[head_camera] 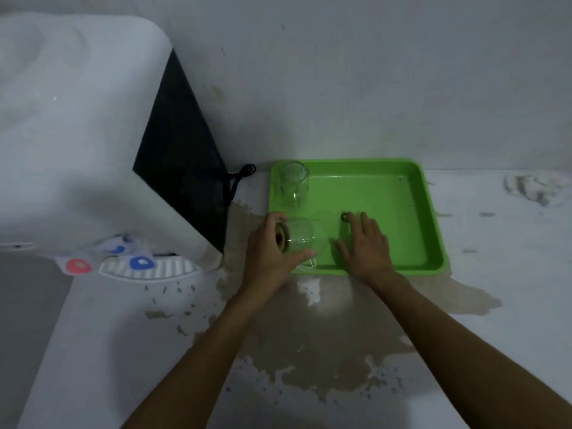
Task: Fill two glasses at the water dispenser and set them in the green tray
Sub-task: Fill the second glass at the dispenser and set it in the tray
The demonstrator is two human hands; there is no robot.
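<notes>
A green tray lies on the counter against the wall. One clear glass stands in its far left corner. A second clear glass is at the tray's near left corner, and my left hand is wrapped around it from the left. My right hand hovers flat over the tray's near middle, fingers spread, holding nothing. The white water dispenser stands to the left, with a red tap lever and a blue tap lever above its drip grille.
The counter surface is worn, with brown patches in front of the tray. A black cord loops behind the dispenser's dark side panel. A crumpled white cloth lies at the far right. A small dark ring sits in the tray.
</notes>
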